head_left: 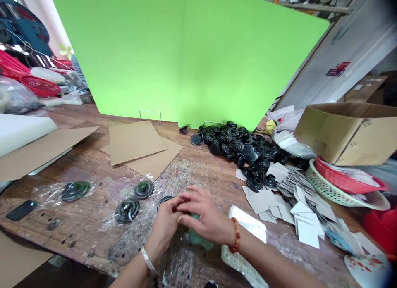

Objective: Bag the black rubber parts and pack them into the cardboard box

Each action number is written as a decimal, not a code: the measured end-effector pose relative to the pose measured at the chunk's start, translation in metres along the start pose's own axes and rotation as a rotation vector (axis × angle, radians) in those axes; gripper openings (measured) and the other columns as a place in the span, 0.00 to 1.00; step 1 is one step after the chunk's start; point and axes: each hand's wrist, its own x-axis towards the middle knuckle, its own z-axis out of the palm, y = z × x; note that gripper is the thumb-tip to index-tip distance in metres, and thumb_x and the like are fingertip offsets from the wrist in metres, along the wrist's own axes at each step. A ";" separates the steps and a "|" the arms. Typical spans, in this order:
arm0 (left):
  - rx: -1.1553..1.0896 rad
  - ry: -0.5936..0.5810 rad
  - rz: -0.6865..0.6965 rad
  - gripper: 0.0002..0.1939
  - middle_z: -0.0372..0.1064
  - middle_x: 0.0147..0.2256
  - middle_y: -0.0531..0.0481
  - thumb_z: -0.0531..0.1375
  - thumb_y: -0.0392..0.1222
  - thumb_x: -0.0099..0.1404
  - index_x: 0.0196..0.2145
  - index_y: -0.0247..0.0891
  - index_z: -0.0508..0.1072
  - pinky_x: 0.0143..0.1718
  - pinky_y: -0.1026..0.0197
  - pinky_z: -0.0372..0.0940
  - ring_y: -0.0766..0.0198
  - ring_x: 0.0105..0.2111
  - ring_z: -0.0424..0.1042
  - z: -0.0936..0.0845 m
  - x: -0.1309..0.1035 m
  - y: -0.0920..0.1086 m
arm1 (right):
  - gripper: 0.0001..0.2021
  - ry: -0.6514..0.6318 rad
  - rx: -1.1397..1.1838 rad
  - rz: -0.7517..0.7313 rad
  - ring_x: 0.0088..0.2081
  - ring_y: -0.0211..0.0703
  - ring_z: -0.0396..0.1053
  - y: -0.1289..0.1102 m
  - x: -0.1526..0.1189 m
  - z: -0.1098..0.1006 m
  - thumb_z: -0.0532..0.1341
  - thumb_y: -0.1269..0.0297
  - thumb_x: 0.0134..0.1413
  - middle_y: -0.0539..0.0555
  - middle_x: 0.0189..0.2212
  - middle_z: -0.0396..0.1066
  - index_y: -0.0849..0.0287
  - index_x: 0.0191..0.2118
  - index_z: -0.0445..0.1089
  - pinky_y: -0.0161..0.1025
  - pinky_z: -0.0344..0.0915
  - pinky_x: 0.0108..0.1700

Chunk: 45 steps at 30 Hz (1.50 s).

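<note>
My left hand (164,224) and my right hand (203,211) meet at the front middle of the wooden table. The left fingers are pinched together. My right fingers curve over the left fingertips, and whatever lies between them is hidden. Behind the left hand shows part of a black ringed disc (164,200). Below the right palm is a pale green object (200,240), mostly covered. To the left lie more black ringed discs in clear film: one disc (127,209), a second disc (144,189) and a third disc (76,190).
A heap of black knob-like parts (237,145) sits before the green boards (192,56). Grey-white cards (307,226) are scattered on the right, near a cardboard box (350,133) and a green basket (328,184). Cardboard sheets (136,143) and a phone-like dark slab (22,210) lie left.
</note>
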 end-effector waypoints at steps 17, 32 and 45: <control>0.379 0.005 0.146 0.26 0.68 0.53 0.41 0.58 0.33 0.56 0.54 0.38 0.66 0.54 0.53 0.61 0.56 0.52 0.67 0.003 -0.011 -0.017 | 0.25 -0.176 0.044 0.114 0.50 0.46 0.68 0.052 -0.033 0.011 0.63 0.61 0.56 0.56 0.49 0.70 0.54 0.59 0.60 0.42 0.65 0.51; -0.330 0.023 -0.276 0.19 0.74 0.28 0.49 0.74 0.45 0.40 0.29 0.32 0.77 0.31 0.67 0.67 0.69 0.27 0.71 0.012 -0.021 -0.004 | 0.17 0.418 0.116 0.322 0.52 0.47 0.66 0.032 -0.025 0.015 0.53 0.54 0.63 0.56 0.50 0.69 0.55 0.52 0.69 0.45 0.64 0.53; 0.507 0.215 0.093 0.33 0.75 0.26 0.52 0.66 0.55 0.49 0.50 0.37 0.69 0.31 0.61 0.65 0.60 0.26 0.72 -0.046 0.048 0.024 | 0.11 0.056 -0.453 0.405 0.41 0.41 0.70 0.073 -0.039 -0.032 0.58 0.73 0.52 0.51 0.39 0.74 0.56 0.40 0.73 0.35 0.65 0.45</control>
